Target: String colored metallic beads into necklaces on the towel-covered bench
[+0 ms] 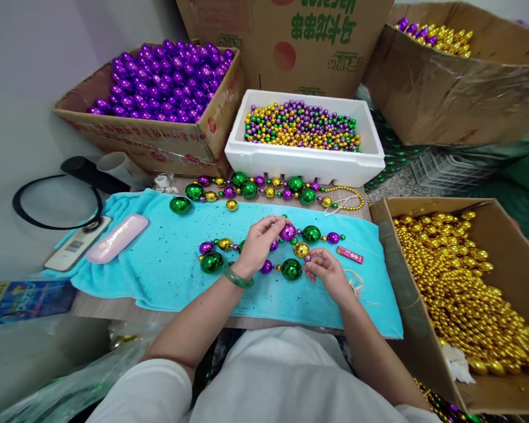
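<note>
A string of large and small beads in green, gold and purple lies on the turquoise towel [158, 258]. My left hand [262, 238], with a green bangle at the wrist, pinches the string beside a purple bead [287, 232]. Close by on the right, my right hand [326, 269] has its thumb and fingertips closed at small beads just below a gold bead [301, 250]. A large green bead [291, 269] hangs in the string left of my right fingertips. Another green bead [311, 234] lies above my right hand.
Behind the towel lies a finished-looking bead strand [249, 189]. A white foam box [304, 161] of small beads stands behind it, a carton of purple beads [171, 79] at back left, a carton of gold beads [458, 294] at right. A pink case [117, 238] lies left.
</note>
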The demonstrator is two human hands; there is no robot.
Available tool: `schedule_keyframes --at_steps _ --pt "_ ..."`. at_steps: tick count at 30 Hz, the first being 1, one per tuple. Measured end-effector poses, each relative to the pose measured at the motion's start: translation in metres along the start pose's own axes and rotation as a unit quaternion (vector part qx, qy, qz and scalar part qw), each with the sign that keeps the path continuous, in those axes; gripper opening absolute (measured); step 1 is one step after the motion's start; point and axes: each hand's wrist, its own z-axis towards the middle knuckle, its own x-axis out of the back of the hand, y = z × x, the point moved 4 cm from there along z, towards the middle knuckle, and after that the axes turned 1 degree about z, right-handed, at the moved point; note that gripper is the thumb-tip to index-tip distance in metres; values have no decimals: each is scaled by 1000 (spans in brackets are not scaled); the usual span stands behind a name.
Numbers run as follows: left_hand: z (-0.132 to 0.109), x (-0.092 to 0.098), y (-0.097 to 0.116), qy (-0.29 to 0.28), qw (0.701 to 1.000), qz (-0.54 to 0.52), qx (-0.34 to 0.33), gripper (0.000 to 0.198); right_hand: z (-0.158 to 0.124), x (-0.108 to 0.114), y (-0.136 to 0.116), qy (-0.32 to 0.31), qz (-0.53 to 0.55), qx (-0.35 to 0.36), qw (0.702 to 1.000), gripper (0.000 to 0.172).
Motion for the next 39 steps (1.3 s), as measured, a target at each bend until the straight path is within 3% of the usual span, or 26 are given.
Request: schedule_keyframes --at_steps 3,6,8,13,18,22,25,29,34,39 --pt "-1 -9 10 -13 998 48 -33 17 0 17 -6 5 -117 19 993 28" --pt "-1 -25 23 -47 996 57 -42 13 -3 30 -33 74 -215 94 969 22" --pt "-1 -38 35 -81 993 65 -51 11 -6 26 -52 76 -188 136 970 24" --pt "4 -59 72 -130 986 61 -89 12 -10 -1 -78 7 -122 173 977 16" --pt "12 -56 95 -90 993 -8 -71 13 -15 -10 -87 -21 -118 168 978 19" --pt "15 -46 99 -58 995 -46 -61 20 -19 -17 -95 -63 -92 157 981 23" --pt "7 -35 80 -85 996 -13 -33 28 -18 -14 -99 -37 -56 154 986 26" --pt "-22 -18 13 -201 969 137 31 51 -18 -5 -100 -3 -13 149 989 30" --pt "-53 -1 -56 -174 920 350 -28 58 -20 0 -100 -3 11 127 992 33" --pt "-64 9 -72 -132 898 416 -66 60 -27 11 -112 28 61 166 984 29"
